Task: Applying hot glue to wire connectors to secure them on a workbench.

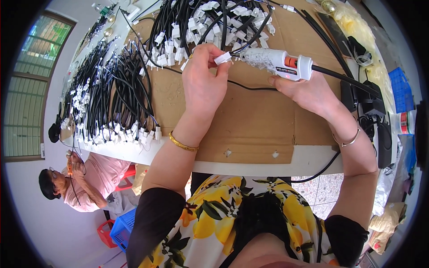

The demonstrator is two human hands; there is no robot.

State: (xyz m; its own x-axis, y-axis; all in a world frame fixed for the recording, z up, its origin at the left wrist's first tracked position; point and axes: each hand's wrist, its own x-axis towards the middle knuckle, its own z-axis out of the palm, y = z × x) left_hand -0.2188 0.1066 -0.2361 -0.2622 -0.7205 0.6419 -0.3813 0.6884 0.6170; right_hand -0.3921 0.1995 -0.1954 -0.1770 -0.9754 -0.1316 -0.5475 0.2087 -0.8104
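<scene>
"Fingers?"
"I see the left hand [203, 78] pinching a white connector [222, 58]; the right hand [310, 91] grips a glue gun [286, 65]."
"Alignment?"
"Connector's long axis rises rightward, toward the nozzle [237, 55]; contact, I can't tell. Black cables [187, 24] heap beyond."

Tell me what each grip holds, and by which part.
Left grip: white connector, pinched by its body. Right grip: glue gun, held toward its rear; the exact hold is hidden.
</scene>
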